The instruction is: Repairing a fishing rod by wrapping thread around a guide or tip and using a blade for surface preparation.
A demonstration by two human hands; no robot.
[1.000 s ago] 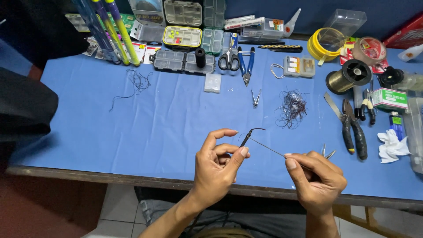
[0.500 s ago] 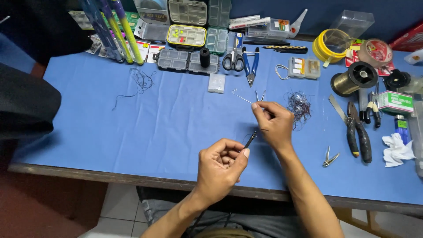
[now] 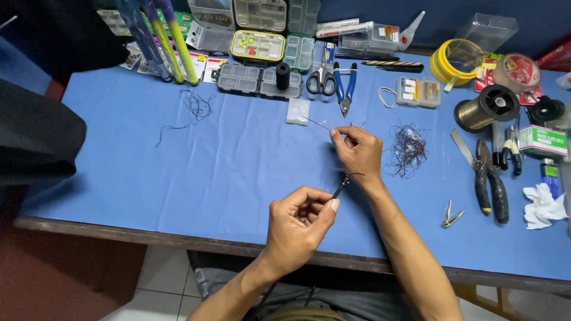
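Two hands mid-rigging above the blue surface [image 3: 178, 178]: left hand [image 3: 297, 223] closed, pinching a small dark hook [image 3: 341, 187], right hand [image 3: 357, 151] pinched shut on thin line [image 3: 315, 123] stretched away, so steady tension looks needed next.

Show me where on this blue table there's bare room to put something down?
Free cloth lies at the near left, between the loose thread, the table edge and the left hand. It is crowded along the back with boxes and at the right around the pliers.
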